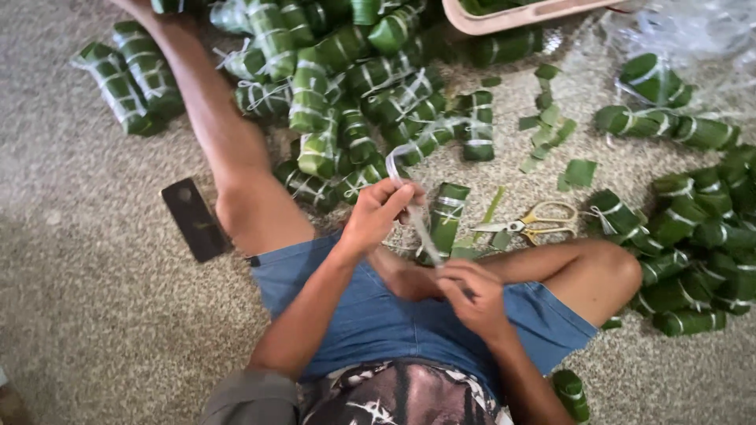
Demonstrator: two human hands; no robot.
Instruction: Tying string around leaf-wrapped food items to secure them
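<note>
I sit on the floor in blue shorts, legs spread. My left hand (376, 211) pinches the upper end of a thin white plastic string (416, 219). My right hand (472, 295) grips the lower end, so the string runs taut between them. A green leaf-wrapped bundle (446, 216) stands just behind the string, between my knees. Yellow-handled scissors (534, 223) lie on the floor to the right of that bundle.
A large heap of tied leaf bundles (354, 94) lies ahead. Another heap (693, 236) lies at the right. Cut leaf scraps (551, 134) are scattered between them. A dark phone (194, 218) lies by my left leg. A beige basin (504, 16) and clear plastic (693, 31) sit at the top right.
</note>
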